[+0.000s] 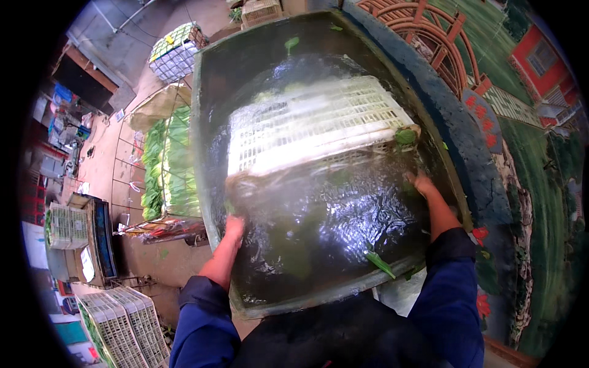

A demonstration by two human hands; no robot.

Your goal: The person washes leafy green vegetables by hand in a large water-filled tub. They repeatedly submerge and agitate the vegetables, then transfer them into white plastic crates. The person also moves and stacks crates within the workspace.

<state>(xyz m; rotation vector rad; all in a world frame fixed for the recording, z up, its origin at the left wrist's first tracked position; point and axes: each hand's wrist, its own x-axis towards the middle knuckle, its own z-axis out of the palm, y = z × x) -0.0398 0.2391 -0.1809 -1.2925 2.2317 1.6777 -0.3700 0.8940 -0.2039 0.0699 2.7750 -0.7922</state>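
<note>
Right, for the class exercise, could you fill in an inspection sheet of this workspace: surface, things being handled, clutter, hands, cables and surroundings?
Surface: a tank of dark, rippled water.
Things handled: a white slotted crate, partly above the water.
Clutter: a loose green leaf near the tank's near edge; a small leaf towards the far end.
Hands: left hand and right hand reach down near the crate's near side, one at each end; their grip cannot be made out.
Cables: nothing clearly seen.
Surroundings: leafy greens in a wire frame at left; pale crates at lower left; a mural at right.
</note>
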